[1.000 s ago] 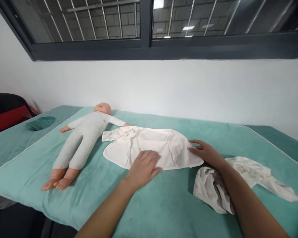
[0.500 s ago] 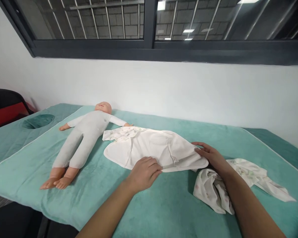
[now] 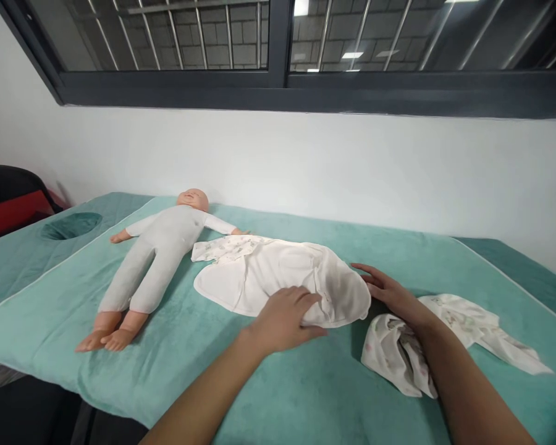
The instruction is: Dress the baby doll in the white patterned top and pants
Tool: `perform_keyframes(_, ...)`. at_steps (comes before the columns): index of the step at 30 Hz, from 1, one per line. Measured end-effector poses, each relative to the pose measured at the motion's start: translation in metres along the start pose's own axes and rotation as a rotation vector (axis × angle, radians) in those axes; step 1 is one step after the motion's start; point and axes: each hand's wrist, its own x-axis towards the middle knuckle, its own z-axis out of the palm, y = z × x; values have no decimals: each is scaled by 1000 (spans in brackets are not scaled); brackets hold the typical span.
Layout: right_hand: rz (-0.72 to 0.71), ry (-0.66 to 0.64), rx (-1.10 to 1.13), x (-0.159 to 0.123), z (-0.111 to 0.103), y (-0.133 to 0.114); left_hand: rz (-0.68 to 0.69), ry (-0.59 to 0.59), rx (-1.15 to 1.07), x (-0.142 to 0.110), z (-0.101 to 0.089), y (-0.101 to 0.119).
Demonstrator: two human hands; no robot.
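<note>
A white baby top (image 3: pixel 273 269) with a printed sleeve lies spread on the green bed cover, its right end raised and folded inward. My left hand (image 3: pixel 290 318) rests over its near edge, thumb apart from the fingers and fingertips on the cloth. Just off the top's right end is my right hand (image 3: pixel 389 295), fingers stretched out; whether they touch the fabric I cannot tell. To the left a baby doll (image 3: pixel 167 244) in a white bodysuit lies on its back, arms spread, one hand close to the printed sleeve.
Another printed baby garment (image 3: pixel 393 361) lies crumpled beneath and beside my right forearm, one sleeve (image 3: pixel 509 349) trailing right. The green cover (image 3: pixel 306 395) spans the bed, which has a round hole (image 3: pixel 71 226) at left. Behind are a white wall and a window (image 3: pixel 278 93).
The top's right end has moved left, folding inward. My left hand has shifted slightly right and its thumb has spread; my right hand has moved a little left with straighter fingers.
</note>
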Motion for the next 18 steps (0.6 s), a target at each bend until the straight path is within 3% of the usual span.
perform_keyframes(6, -6, -150, -77, -2, 5, 2, -56, 14, 72, 49, 41, 39)
perform_keyframes(10, -35, -195, -53, -3, 6, 2, -167, 60, -50, 64, 47, 43)
perform_keyframes(13, -45, -103, -22, 1, 3, 6, -271, 130, -340, 66, 42, 39)
perform_keyframes(18, -103, -27, -66, 6, -4, 13, -478, 289, -1049, 62, 33, 28)
